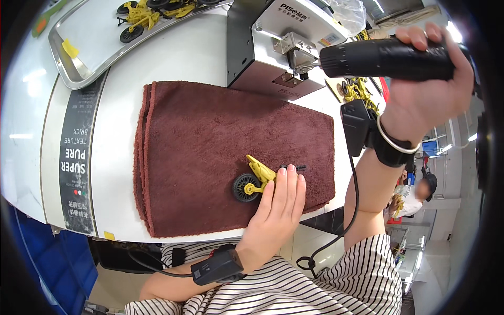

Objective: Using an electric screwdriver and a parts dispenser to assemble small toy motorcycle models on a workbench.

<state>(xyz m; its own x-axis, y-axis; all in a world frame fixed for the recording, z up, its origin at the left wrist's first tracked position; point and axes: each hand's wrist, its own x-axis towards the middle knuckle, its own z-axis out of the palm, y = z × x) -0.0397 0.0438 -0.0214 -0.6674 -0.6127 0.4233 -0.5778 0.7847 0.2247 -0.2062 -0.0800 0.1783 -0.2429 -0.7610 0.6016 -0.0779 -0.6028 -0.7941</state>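
Observation:
A yellow toy motorcycle body [261,170] with one black spoked wheel [245,187] lies on a folded brown towel [194,147]. My left hand [275,220] presses it to the cloth, fingers together and stretched over its right part, which they hide. Beyond the fingertips a small black piece of it sticks out. Raised at the upper right, my right hand [420,100] is wrapped round a black electric screwdriver [383,59] held level. The screwdriver's tip points left into the metal pick-up slot of a screw feeder [268,50]; whether a screw sits on it cannot be seen.
A metal tray [86,81] at the upper left holds several yellow toy motorcycles [144,16]. More yellow parts [357,90] are right of the feeder. A black cable [358,194] hangs from my right wrist device. Another person [420,189] sits in the right background.

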